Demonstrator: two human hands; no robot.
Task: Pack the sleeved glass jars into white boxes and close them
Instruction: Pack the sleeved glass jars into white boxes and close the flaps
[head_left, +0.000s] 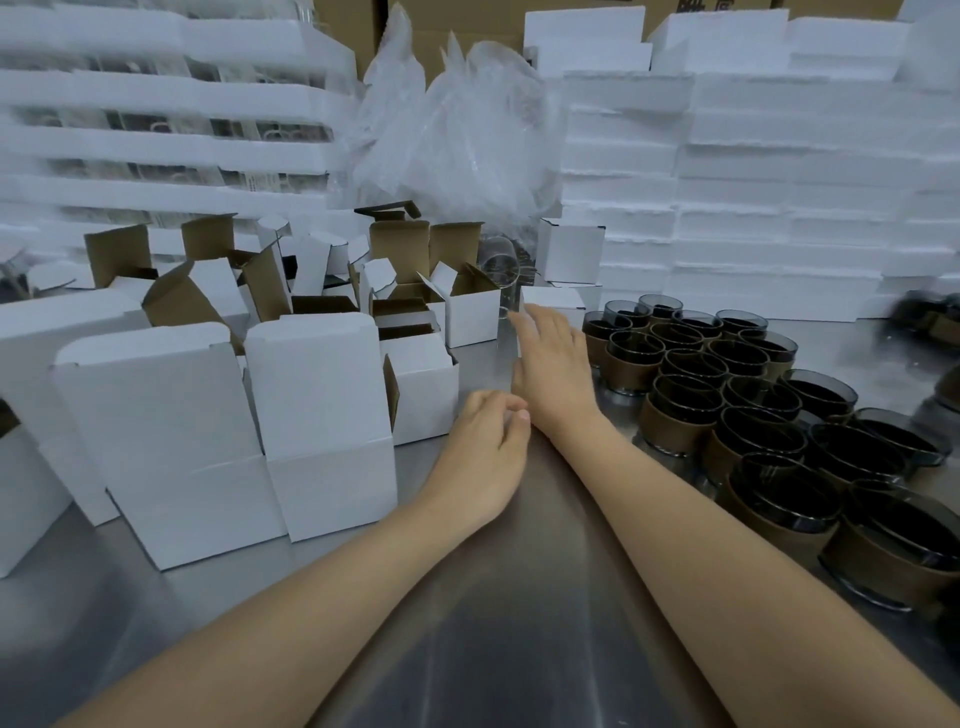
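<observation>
The right hand (551, 364) stretches forward, fingers straight, empty, toward a small closed white box (554, 302); the left hand (485, 447) hovers loosely curled, holding nothing; dark glass jars in brown sleeves (748, 415) cluster to the right on the steel table (498, 597); open white cardboard boxes (311, 415) stand left.

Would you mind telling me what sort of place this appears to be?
Probably a packing station in a small factory or warehouse. A steel table holds many sleeved glass jars beside open white boxes, with stacked white foam trays behind.
</observation>
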